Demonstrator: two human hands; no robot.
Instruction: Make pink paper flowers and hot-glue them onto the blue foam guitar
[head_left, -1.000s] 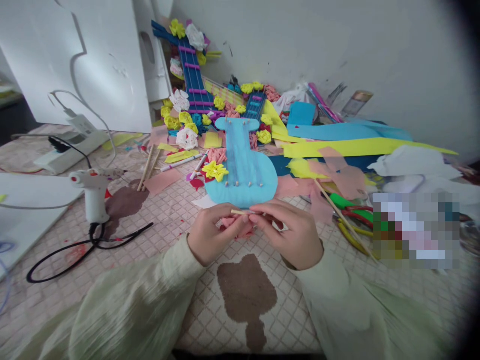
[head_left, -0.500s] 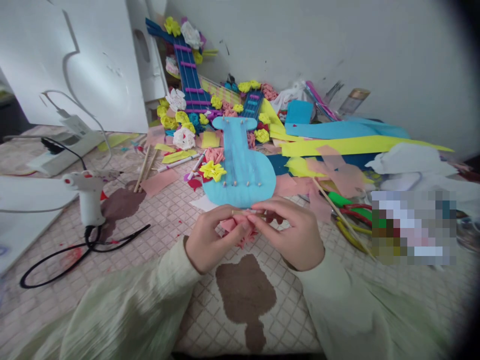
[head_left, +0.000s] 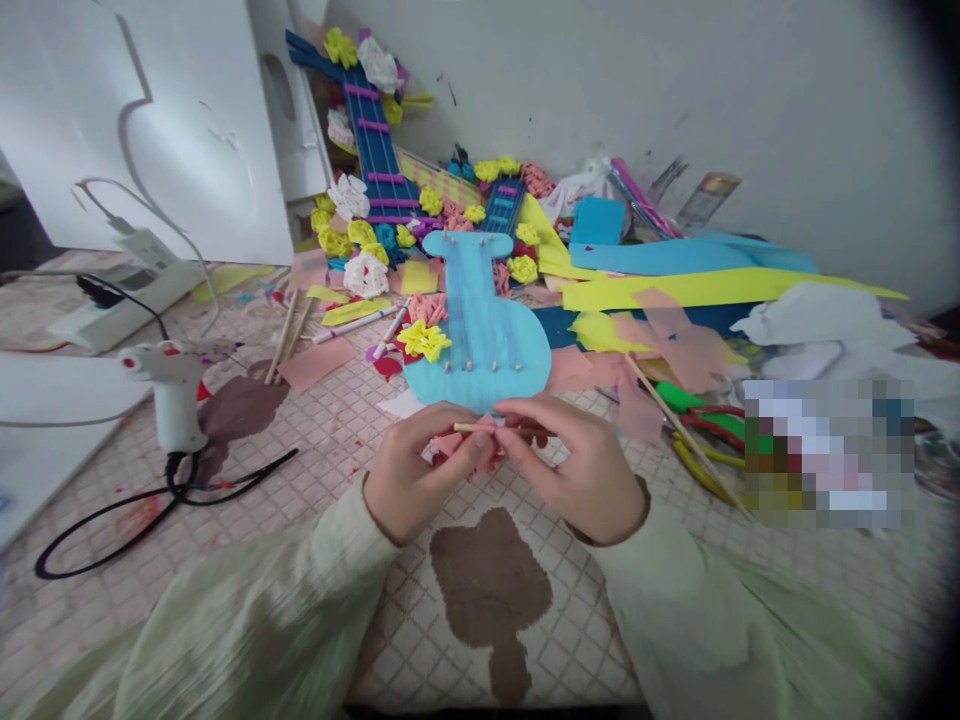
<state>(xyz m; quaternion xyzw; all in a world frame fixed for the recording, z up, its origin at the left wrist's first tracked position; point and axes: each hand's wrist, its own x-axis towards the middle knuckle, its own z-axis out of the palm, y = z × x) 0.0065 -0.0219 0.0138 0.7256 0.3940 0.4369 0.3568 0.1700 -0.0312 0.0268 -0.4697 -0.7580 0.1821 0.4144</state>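
My left hand and my right hand meet at the near edge of a light blue guitar-shaped cutout. Between my fingertips lies a thin wooden stick, roughly level, with pink crepe paper against it and gathered below. Left thumb and fingers pinch the paper against the stick. The right thumb and forefinger grip the stick farther along; its right part is largely hidden by that hand. A yellow paper flower sits on the cutout's left side, and small pegs with strings run along its face.
On the left a white glue gun stands with its black cable looped on the table, near a power strip. Paper flowers and dark blue guitar shapes crowd the back. Yellow-handled scissors and crepe strips lie right.
The stick shows more to the left and its end sticks out between my fingers. Both hands have shifted very slightly; the pink paper is drawn up closer under the stick.
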